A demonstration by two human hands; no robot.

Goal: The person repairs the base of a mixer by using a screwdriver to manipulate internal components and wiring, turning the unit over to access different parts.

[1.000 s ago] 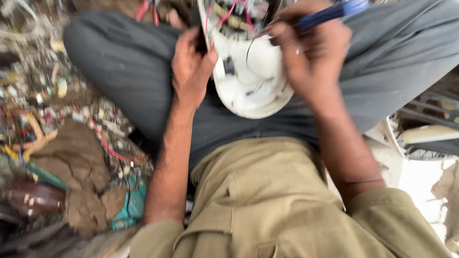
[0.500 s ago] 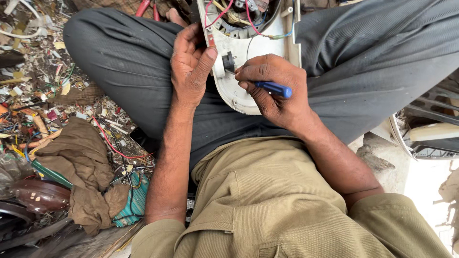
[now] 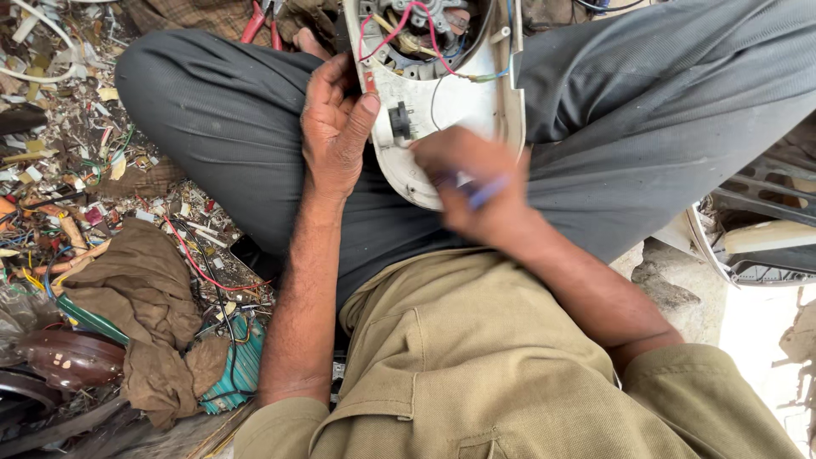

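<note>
Left hand (image 3: 336, 127) clamped on edge of white plastic appliance housing (image 3: 442, 102), upper centre of frame, propped on crossed legs in grey trousers (image 3: 221, 127). Right hand (image 3: 476, 191), blurred, closed around blue-handled tool (image 3: 484, 194), tip near small black part (image 3: 399, 121) inside housing. Red and white wires (image 3: 416, 25) exposed above. Best done, judging by this: housing braced firmly, tool seated squarely, wires avoided. Scrap litter (image 3: 76, 170) at left.

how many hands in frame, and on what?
2. The left hand grips the left edge of the white appliance housing on the lap. The right hand, motion-blurred, holds a blue-handled tool over the housing's lower end. No others visible.
</note>
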